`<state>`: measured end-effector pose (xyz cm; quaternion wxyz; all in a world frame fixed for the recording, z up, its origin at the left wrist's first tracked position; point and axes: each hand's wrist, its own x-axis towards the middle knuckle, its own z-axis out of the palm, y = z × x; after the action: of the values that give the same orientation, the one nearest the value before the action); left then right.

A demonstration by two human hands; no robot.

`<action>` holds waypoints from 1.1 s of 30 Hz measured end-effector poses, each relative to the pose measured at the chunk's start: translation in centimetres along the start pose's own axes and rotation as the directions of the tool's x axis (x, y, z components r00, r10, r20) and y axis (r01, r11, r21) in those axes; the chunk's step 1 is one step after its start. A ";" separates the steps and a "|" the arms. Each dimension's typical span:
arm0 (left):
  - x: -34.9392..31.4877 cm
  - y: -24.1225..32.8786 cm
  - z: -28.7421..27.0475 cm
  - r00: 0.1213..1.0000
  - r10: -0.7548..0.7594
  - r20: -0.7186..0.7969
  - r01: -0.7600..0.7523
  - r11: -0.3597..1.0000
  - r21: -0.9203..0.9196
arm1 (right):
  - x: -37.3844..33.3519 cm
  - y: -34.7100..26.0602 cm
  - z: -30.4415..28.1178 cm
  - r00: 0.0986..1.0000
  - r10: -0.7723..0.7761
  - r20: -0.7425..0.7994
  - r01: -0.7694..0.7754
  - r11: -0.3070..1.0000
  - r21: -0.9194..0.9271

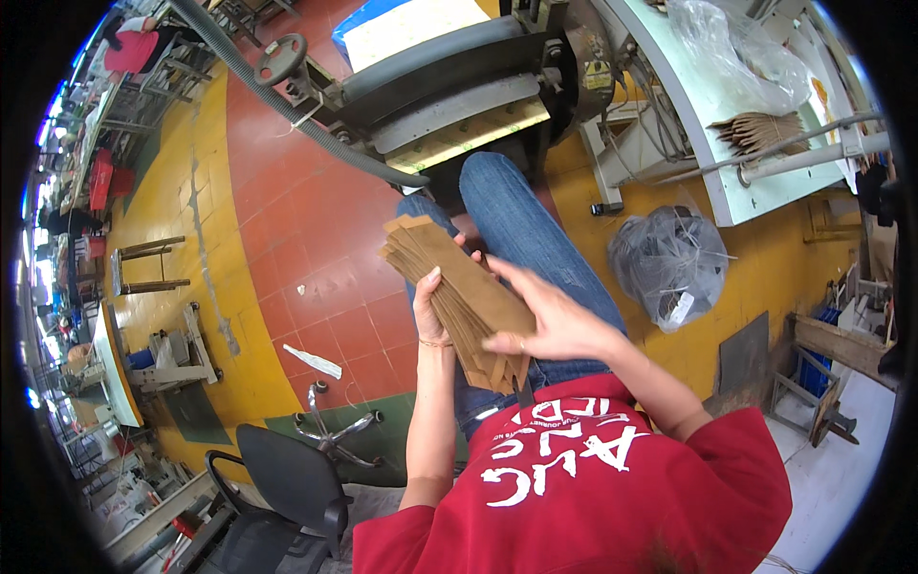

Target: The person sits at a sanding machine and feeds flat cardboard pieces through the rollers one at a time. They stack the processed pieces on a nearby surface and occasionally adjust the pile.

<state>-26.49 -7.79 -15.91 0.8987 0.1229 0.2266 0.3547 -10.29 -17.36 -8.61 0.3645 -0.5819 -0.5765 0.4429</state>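
Note:
A thick stack of long brown strips [473, 297], perhaps leather or card, lies slantwise over my lap. The strips are slightly fanned, so their ends and left edges show in steps. My left hand [428, 304] is closed round the stack's left side, with its thumb on the edge and fingertips showing at the far side. Across the right side my right hand [550, 314] grips the same stack, its thumb on the near part and its fingers along the far right edge; it is slightly blurred.
A machine with a roller [449, 81] and a handwheel [280, 59] stands ahead of my knees. To the right are a pale table [765, 196] with brown pieces [760, 132] and a grey plastic bag [669, 263]. A black chair [287, 478] stands behind left.

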 end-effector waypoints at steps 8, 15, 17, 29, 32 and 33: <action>-0.6 -0.1 -0.4 0.990 0.045 -0.133 -0.028 0.992 0.123 | -4.7 0.2 0.7 0.950 0.312 0.031 -0.313 0.936 0.163; -1.0 0.9 0.8 0.991 0.091 -0.100 -0.085 0.994 0.063 | -4.1 1.3 1.6 0.859 0.510 -0.039 -0.379 0.686 0.621; -1.0 0.9 1.3 0.988 0.096 -0.117 -0.088 0.993 0.078 | -3.9 1.2 1.5 0.911 0.389 -0.140 -0.298 0.853 0.428; -0.4 2.8 0.8 0.993 0.106 -0.047 -0.103 0.992 0.068 | -5.1 0.5 -1.1 0.973 0.229 -0.038 -0.206 0.776 -0.596; -0.5 3.3 0.9 1.000 0.007 0.028 -0.011 0.988 0.154 | -4.2 1.1 -3.7 0.950 0.306 0.065 -0.298 0.948 -0.111; -0.4 3.0 1.0 0.999 -0.013 0.038 0.005 0.978 0.209 | -3.6 1.2 -4.0 0.965 0.250 0.073 -0.260 0.950 0.175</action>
<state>-28.01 -5.97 -13.77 0.8867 0.2223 0.2456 0.3225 -5.95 -20.70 -7.99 0.3414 -0.6043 -0.4624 0.5518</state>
